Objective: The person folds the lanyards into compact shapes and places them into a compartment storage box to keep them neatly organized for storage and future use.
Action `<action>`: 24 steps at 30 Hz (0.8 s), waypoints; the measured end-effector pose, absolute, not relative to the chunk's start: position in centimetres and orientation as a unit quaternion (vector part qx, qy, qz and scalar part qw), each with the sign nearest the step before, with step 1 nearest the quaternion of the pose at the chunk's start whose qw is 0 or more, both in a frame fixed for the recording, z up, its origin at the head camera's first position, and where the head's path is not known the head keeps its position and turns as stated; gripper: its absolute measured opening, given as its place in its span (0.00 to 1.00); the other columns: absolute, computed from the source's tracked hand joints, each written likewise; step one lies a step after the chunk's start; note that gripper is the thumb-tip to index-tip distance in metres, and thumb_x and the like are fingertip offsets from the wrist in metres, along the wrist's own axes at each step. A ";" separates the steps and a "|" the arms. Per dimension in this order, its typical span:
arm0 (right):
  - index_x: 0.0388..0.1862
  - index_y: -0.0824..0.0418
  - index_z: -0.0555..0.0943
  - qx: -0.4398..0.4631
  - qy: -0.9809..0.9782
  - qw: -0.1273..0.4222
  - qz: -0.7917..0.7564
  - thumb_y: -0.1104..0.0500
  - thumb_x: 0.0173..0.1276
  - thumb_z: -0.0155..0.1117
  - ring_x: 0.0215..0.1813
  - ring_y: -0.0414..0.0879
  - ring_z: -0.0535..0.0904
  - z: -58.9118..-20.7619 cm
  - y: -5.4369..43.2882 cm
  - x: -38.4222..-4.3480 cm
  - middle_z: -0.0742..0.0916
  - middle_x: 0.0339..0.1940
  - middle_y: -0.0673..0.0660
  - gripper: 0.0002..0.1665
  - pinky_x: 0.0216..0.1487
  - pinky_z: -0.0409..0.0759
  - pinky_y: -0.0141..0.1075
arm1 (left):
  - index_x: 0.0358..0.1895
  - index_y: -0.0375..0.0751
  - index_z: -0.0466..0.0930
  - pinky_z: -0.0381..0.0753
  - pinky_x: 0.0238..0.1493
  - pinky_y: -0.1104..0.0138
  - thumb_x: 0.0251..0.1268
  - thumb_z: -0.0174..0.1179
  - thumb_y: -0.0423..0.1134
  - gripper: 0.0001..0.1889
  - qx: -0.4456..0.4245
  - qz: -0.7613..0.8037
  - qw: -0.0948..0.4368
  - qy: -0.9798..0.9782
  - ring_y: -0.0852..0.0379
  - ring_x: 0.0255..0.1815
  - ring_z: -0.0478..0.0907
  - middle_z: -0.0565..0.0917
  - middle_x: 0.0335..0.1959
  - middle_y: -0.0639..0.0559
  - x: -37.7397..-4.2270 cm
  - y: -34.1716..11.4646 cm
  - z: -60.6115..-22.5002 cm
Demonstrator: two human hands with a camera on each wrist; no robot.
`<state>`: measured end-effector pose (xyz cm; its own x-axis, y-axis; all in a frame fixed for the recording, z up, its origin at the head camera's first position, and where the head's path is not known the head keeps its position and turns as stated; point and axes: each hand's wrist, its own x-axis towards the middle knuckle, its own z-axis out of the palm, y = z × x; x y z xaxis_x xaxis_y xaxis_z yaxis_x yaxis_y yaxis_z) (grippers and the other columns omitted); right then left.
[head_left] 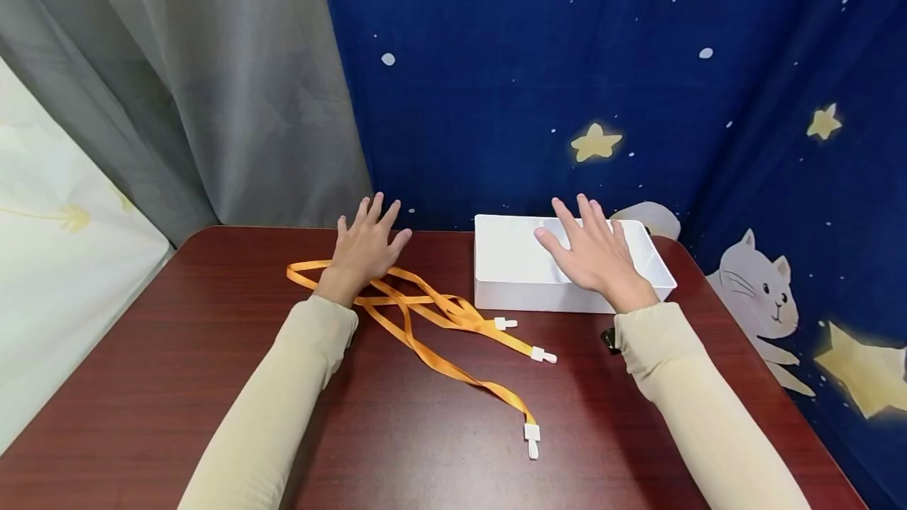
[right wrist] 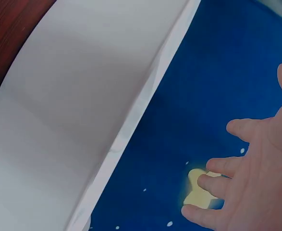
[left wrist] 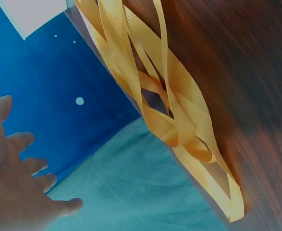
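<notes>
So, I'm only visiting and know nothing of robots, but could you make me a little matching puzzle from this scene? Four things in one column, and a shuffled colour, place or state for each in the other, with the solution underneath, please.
Things:
1. Lanyards
2. Box
3. Cat
4. Left hand

Descriptions:
A. Pictured on the blue curtain
B. Orange, lying loosely on the table
C. Fingers spread, holding nothing
D. White and open-topped

Right pairs: 1-B, 2-D, 3-A, 4-C
</notes>
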<state>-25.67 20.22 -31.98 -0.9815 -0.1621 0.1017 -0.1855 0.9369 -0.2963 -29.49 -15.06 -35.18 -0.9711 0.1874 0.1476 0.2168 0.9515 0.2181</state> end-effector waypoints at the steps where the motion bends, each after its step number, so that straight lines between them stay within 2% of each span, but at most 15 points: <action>1: 0.83 0.52 0.47 0.092 -0.983 0.041 0.155 0.23 0.71 0.31 0.81 0.62 0.33 -32.0 20.1 -25.6 0.45 0.82 0.66 0.52 0.73 0.32 0.66 | 0.81 0.48 0.48 0.40 0.71 0.33 0.79 0.41 0.58 0.34 -0.105 -0.116 0.059 -0.986 0.40 0.81 0.37 0.44 0.81 0.42 -29.5 -15.0 -35.2; 11: 0.82 0.53 0.50 0.123 -0.979 0.060 0.150 0.25 0.73 0.35 0.81 0.61 0.40 -32.9 18.7 -24.9 0.51 0.81 0.65 0.49 0.76 0.38 0.60 | 0.80 0.49 0.50 0.42 0.71 0.33 0.79 0.42 0.58 0.34 -0.136 -0.100 0.029 -0.985 0.39 0.80 0.41 0.47 0.81 0.40 -29.4 -14.7 -35.9; 18: 0.81 0.54 0.54 0.155 -0.972 0.087 0.151 0.28 0.74 0.41 0.80 0.61 0.49 -33.2 17.5 -24.2 0.58 0.79 0.66 0.47 0.76 0.45 0.58 | 0.80 0.46 0.52 0.45 0.71 0.34 0.79 0.43 0.57 0.34 -0.150 -0.099 -0.004 -0.984 0.39 0.80 0.43 0.48 0.80 0.40 -29.1 -14.6 -36.3; 24: 0.80 0.55 0.58 0.173 -0.967 0.101 0.155 0.29 0.74 0.42 0.77 0.62 0.55 -33.0 16.5 -23.4 0.63 0.76 0.67 0.46 0.74 0.51 0.58 | 0.79 0.44 0.55 0.47 0.71 0.35 0.79 0.45 0.55 0.33 -0.158 -0.101 -0.011 -0.982 0.38 0.80 0.45 0.51 0.80 0.39 -29.0 -14.5 -36.7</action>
<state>-23.37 16.48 -33.01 -0.9197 -0.3035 0.2491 -0.3661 0.8921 -0.2648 -29.02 -14.53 -36.72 -0.9499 0.3124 0.0094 0.3077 0.9298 0.2020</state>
